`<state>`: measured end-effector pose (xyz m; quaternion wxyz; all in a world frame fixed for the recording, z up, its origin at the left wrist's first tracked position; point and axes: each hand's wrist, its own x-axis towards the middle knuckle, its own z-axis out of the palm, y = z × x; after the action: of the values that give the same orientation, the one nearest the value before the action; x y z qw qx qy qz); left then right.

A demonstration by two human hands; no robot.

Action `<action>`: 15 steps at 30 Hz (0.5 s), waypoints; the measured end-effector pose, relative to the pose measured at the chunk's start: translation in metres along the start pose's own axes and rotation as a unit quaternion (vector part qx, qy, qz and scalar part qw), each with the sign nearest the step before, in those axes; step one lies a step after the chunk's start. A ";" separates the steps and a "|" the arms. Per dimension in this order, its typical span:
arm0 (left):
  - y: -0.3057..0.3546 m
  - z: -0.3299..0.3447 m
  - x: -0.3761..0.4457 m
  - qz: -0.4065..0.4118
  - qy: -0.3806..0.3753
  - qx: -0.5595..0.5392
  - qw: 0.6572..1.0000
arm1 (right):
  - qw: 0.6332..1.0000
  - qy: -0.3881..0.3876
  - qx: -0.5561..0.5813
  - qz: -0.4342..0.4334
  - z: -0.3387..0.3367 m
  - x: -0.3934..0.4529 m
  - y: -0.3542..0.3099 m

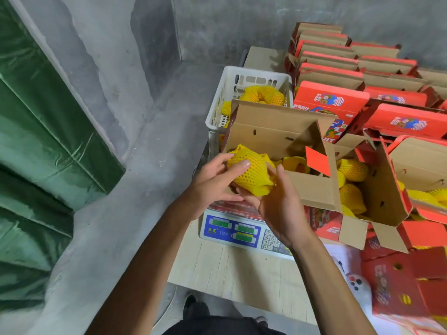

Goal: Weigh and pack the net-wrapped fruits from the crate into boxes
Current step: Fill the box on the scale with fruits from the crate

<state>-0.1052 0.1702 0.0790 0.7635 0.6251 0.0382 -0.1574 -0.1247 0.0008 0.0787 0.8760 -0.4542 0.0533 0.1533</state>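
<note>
Head view: one moment at a packing table, seen from above.
Fruit: a yellow net-wrapped fruit (pixel 251 174) is held in both hands, just in front of the near left corner of the open box and above the scale.
Left hand: the left hand (pixel 212 181) curls round the fruit's left side, thumb laid across the top of the netting.
Right hand: the right hand (pixel 281 209) cups the fruit from below and from the right, fingers bent up against the net.
Box: a cardboard box (pixel 314 187) with red outer faces stands open, flaps up; more netted fruits (pixel 353 169) lie inside it.
Scale: a scale (pixel 233 229) with a blue front panel, green displays and a keypad sits under the box; the readout is too blurred to read.
Crate: a white slotted crate (pixel 244 79) stands behind the box, with netted fruits (pixel 266 94) at its bottom.
Table: a pale wood table (pixel 232 269) bears the scale.
Stack: many red boxes (pixel 338 68) stand in rows to the right and behind, some open and some folded; one at the far right holds netted fruit.
Surroundings: grey concrete wall and floor (pixel 135 180), and a green sheet (pixel 36 146) at the left.
</note>
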 end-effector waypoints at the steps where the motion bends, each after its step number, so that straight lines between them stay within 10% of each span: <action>1: 0.001 0.001 0.000 -0.002 0.008 -0.013 1.000 | 1.000 -0.004 0.000 -0.001 0.001 0.000 -0.001; 15: 0.023 -0.006 -0.004 -0.105 -0.011 -0.204 0.973 | 0.972 -0.042 -0.227 -0.043 0.020 0.015 -0.031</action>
<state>-0.1016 0.1805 0.1002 0.8547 0.4468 0.1265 -0.2321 -0.1015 0.0040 0.1107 0.7573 -0.6360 -0.0393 0.1428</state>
